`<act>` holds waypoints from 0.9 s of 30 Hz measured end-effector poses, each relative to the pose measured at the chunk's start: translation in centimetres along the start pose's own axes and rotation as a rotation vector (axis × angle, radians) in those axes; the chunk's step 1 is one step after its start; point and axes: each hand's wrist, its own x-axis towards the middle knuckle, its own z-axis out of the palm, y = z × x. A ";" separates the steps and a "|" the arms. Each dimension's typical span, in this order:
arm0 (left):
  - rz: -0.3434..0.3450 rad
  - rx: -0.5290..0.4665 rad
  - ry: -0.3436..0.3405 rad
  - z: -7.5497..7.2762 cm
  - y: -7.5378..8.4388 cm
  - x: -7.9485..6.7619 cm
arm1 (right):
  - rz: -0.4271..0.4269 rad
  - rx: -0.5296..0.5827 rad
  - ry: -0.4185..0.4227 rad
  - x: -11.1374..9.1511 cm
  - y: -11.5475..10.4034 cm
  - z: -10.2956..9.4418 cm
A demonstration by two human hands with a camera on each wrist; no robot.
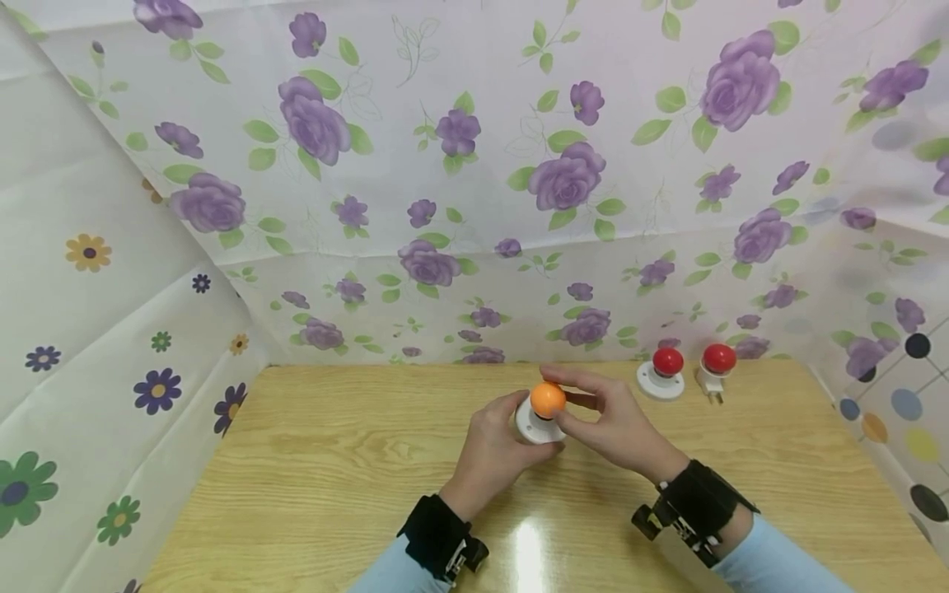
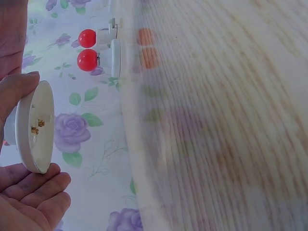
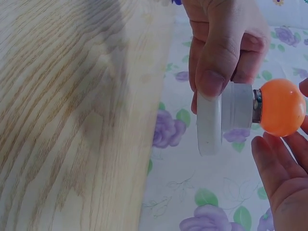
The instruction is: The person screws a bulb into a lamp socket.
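Note:
My left hand (image 1: 498,445) grips a white round lamp holder (image 1: 535,425) by its rim, thumb on the near side and fingers on the far side. An orange bulb (image 3: 283,108) sits at the holder's socket, a strip of its metal collar showing. Around that bulb curl the thumb and fingers of my right hand (image 1: 610,418). The holder is raised over the table and tipped; its hollow underside (image 2: 44,144), with two brass screws, faces the left wrist camera. The bulb's thread is mostly hidden inside the socket.
At the table's back right stand a white round holder (image 1: 652,385) with a red bulb (image 1: 668,361) and a white plug-type holder (image 1: 709,382) with another red bulb (image 1: 719,358). Flower-patterned sheeting (image 1: 445,206) rises behind the wooden table (image 1: 334,461) and along both sides.

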 end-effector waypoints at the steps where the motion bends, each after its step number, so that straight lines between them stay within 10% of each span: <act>1: -0.001 -0.002 0.000 0.0 0.0 0.0 | -0.002 0.002 -0.007 0.0 0.2 0.0; 27: 0.019 -0.015 -0.006 -0.3 0.2 0.0 | 0.017 0.006 0.062 0.0 -1.1 0.3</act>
